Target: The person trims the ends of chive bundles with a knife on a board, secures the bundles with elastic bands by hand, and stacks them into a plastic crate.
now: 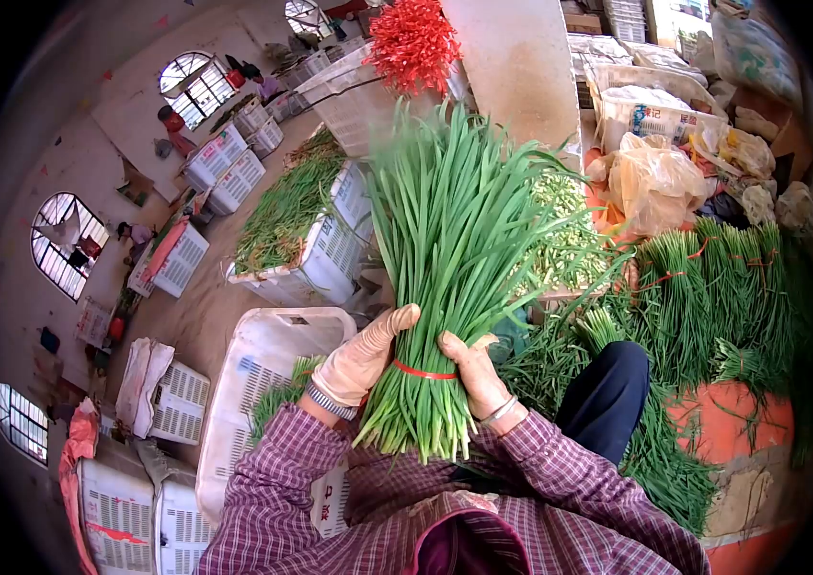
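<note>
A large bunch of long green leafy stalks (454,240) stands upright between my hands, its pale cut ends pointing down toward my lap. A red band (424,372) circles it near the lower end. My left hand (364,356), in a pale glove, is wrapped round the bunch's left side just above the band. On the right side my right hand (476,376) grips it at band height, thumb pressed on the stalks. Both wrists carry bracelets below the gloves.
A white basket (277,331) stands at my left. Beyond it, a crate (334,240) holds more greens. Red ties (413,43) hang ahead. Banded bunches (713,278) and loose stalks (665,470) lie at my right. Plastic bags (660,182) are heaped behind. People work at the far left.
</note>
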`<control>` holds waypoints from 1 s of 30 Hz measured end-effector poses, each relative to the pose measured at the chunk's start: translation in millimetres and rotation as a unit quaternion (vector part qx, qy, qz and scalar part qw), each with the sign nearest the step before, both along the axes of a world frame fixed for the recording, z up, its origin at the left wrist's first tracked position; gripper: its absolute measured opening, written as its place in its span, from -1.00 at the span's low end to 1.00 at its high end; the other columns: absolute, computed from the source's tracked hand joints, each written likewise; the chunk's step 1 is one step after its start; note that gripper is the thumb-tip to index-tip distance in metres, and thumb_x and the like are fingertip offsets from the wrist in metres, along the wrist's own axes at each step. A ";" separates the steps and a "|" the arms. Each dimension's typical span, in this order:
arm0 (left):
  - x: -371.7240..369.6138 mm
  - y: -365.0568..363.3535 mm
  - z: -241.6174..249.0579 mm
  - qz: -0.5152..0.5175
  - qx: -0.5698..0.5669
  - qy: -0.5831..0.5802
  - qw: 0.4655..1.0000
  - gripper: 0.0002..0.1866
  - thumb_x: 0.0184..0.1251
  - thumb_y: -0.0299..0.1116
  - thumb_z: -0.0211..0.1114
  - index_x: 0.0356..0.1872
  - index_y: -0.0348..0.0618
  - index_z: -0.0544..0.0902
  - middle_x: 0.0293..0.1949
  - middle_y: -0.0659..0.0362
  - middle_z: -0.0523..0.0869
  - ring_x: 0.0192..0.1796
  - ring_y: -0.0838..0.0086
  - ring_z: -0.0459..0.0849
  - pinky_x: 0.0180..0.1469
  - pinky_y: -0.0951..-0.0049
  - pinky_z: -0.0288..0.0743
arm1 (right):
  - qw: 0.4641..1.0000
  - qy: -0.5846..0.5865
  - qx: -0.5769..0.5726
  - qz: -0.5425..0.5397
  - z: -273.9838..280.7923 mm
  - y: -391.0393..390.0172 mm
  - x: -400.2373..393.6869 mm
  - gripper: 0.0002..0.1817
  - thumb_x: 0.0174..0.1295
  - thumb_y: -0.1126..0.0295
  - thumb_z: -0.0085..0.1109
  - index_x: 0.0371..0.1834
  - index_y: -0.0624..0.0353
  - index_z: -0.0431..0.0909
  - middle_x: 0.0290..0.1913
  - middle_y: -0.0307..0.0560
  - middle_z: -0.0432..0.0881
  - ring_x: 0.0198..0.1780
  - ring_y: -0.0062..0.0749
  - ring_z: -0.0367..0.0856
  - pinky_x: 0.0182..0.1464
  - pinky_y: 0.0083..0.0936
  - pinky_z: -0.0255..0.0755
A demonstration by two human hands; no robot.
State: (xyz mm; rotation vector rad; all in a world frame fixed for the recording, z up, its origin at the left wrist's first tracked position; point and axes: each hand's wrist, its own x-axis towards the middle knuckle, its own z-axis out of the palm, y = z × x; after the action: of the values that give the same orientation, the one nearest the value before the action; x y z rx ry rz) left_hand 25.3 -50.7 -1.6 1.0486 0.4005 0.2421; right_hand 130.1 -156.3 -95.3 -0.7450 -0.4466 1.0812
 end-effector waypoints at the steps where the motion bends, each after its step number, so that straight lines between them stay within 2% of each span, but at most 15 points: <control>1: -0.1 0.7 6.0 -0.005 -0.012 -0.011 1.000 -0.34 0.40 -0.20 0.38 0.42 -0.25 0.38 0.32 0.08 0.56 0.33 0.34 0.54 0.45 0.27 0.36 | 1.000 -0.001 0.002 0.004 5.0 -1.3 1.0 -0.33 0.37 0.14 0.25 0.42 0.29 0.30 0.30 -0.05 0.50 0.30 -0.37 0.48 0.38 -0.35 0.36; 3: -1.1 6.6 6.7 0.011 0.024 -0.015 1.000 -0.37 0.39 -0.27 0.37 0.42 -0.24 0.38 0.30 0.08 0.57 0.31 0.35 0.55 0.42 0.29 0.39 | 0.989 -0.145 0.039 0.016 10.0 -1.9 6.0 -0.27 0.37 0.10 0.26 0.44 0.35 0.27 0.34 0.00 0.47 0.32 -0.38 0.45 0.40 -0.38 0.32; 5: -3.0 8.8 10.8 0.027 0.056 -0.019 0.998 -0.38 0.38 -0.34 0.36 0.42 -0.23 0.39 0.28 0.08 0.59 0.30 0.36 0.57 0.40 0.31 0.41 | 0.985 -0.171 0.016 -0.014 9.3 1.2 2.5 -0.25 0.39 0.07 0.24 0.46 0.37 0.25 0.39 0.00 0.44 0.33 -0.38 0.44 0.39 -0.42 0.31; 7: -7.5 2.7 31.6 0.013 0.123 0.007 0.992 -0.37 0.34 -0.43 0.36 0.42 -0.22 0.37 0.26 0.09 0.58 0.28 0.38 0.57 0.36 0.35 0.45 | 0.986 -0.158 -0.038 0.036 15.7 4.6 5.1 -0.29 0.43 0.06 0.21 0.45 0.36 0.28 0.38 -0.02 0.45 0.30 -0.38 0.48 0.37 -0.41 0.34; 8: -8.5 -4.3 42.9 0.024 0.107 0.013 0.994 -0.33 0.29 -0.45 0.39 0.42 -0.25 0.36 0.26 0.10 0.57 0.25 0.39 0.58 0.34 0.38 0.47 | 0.997 -0.047 -0.042 0.048 24.3 5.8 1.8 -0.32 0.46 0.08 0.20 0.45 0.31 0.26 0.35 -0.03 0.50 0.30 -0.36 0.51 0.33 -0.33 0.44; 9: -12.8 -5.3 48.0 0.025 0.106 0.015 0.994 -0.33 0.29 -0.45 0.39 0.42 -0.25 0.36 0.26 0.10 0.57 0.25 0.39 0.58 0.34 0.38 0.47 | 0.998 0.056 0.030 -0.005 38.5 6.1 -3.0 -0.35 0.45 0.10 0.21 0.44 0.24 0.24 0.30 -0.03 0.54 0.26 -0.33 0.58 0.22 -0.24 0.60; 11: -25.3 -1.4 55.5 0.019 0.158 0.063 0.985 -0.31 0.25 -0.47 0.41 0.41 -0.26 0.35 0.25 0.10 0.57 0.25 0.39 0.59 0.32 0.38 0.48 | 0.992 0.121 0.040 0.010 44.6 17.1 12.6 -0.39 0.45 0.13 0.20 0.42 0.19 0.24 0.27 -0.03 0.55 0.21 -0.29 0.63 0.11 -0.20 0.70; 12: -30.7 0.1 55.4 0.023 0.197 0.080 0.977 -0.30 0.21 -0.46 0.44 0.38 -0.27 0.37 0.25 0.09 0.58 0.25 0.39 0.59 0.30 0.39 0.49 | 0.985 0.160 0.057 -0.038 63.6 18.2 8.2 -0.40 0.45 0.13 0.21 0.41 0.18 0.26 0.26 -0.03 0.55 0.15 -0.30 0.67 0.08 -0.23 0.73; 16: -54.9 -1.4 40.8 0.053 0.182 0.106 0.976 -0.30 0.22 -0.43 0.46 0.38 -0.28 0.38 0.22 0.10 0.61 0.21 0.38 0.62 0.28 0.39 0.51 | 0.984 0.175 0.035 0.010 50.0 44.4 -4.5 -0.49 0.31 0.33 0.37 0.24 0.32 0.43 0.10 -0.03 0.66 0.01 -0.32 0.72 0.07 -0.37 0.70; 20: -69.2 -8.6 28.3 0.119 0.117 0.053 0.985 -0.33 0.28 -0.41 0.43 0.39 -0.25 0.37 0.22 0.09 0.61 0.20 0.37 0.64 0.27 0.36 0.55 | 0.978 0.208 0.019 -0.027 32.8 48.0 -11.2 -0.59 0.28 0.44 0.32 0.14 0.36 0.46 0.00 -0.01 0.68 -0.08 -0.32 0.75 -0.01 -0.33 0.74; 24: -71.6 -6.1 21.7 0.138 0.045 0.057 0.988 -0.34 0.28 -0.43 0.42 0.40 -0.23 0.38 0.22 0.06 0.62 0.17 0.34 0.67 0.21 0.32 0.62 | 0.966 0.256 0.029 0.005 -4.3 51.5 -9.5 -0.70 0.32 0.43 0.28 0.05 0.28 0.52 -0.03 -0.07 0.69 -0.09 -0.31 0.74 -0.03 -0.29 0.76; 25: -72.0 -5.7 18.9 0.143 0.046 0.054 0.987 -0.34 0.28 -0.43 0.42 0.40 -0.23 0.38 0.22 0.06 0.62 0.17 0.34 0.67 0.21 0.32 0.62 | 0.960 0.275 0.017 0.056 -7.3 50.2 -3.6 -0.71 0.33 0.38 0.30 0.04 0.25 0.55 -0.02 -0.10 0.69 -0.08 -0.32 0.73 0.01 -0.31 0.73; 27: -72.5 -2.0 12.8 0.120 0.059 0.070 0.989 -0.35 0.27 -0.45 0.43 0.38 -0.23 0.39 0.19 0.07 0.64 0.15 0.35 0.68 0.19 0.32 0.63 | 0.983 0.158 -0.077 -0.056 -4.7 44.7 9.5 -0.64 0.32 0.32 0.33 0.11 0.24 0.55 0.00 -0.11 0.69 -0.10 -0.34 0.73 -0.04 -0.40 0.71; 29: -74.0 -4.2 16.5 0.122 0.049 0.071 0.989 -0.37 0.26 -0.46 0.43 0.36 -0.23 0.42 0.16 0.09 0.66 0.13 0.36 0.69 0.19 0.33 0.63 | 0.985 0.068 -0.081 -0.139 -14.7 40.5 47.1 -0.51 0.29 0.23 0.38 0.20 0.23 0.54 0.05 -0.09 0.69 -0.02 -0.38 0.70 -0.03 -0.44 0.65; 30: -75.3 -3.8 15.9 0.122 0.075 0.074 0.987 -0.38 0.25 -0.47 0.44 0.35 -0.23 0.44 0.14 0.09 0.67 0.12 0.37 0.70 0.19 0.34 0.63 | 0.975 0.026 -0.082 -0.203 -15.2 35.5 68.8 -0.51 0.27 0.20 0.39 0.17 0.24 0.54 0.00 -0.13 0.68 -0.08 -0.45 0.67 -0.14 -0.50 0.61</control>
State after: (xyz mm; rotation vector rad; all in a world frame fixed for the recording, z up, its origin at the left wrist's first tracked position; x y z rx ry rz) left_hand -50.1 -54.5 14.3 1.1691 0.6543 0.4192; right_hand 198.9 -120.7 -110.5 -0.9053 -0.1492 0.7556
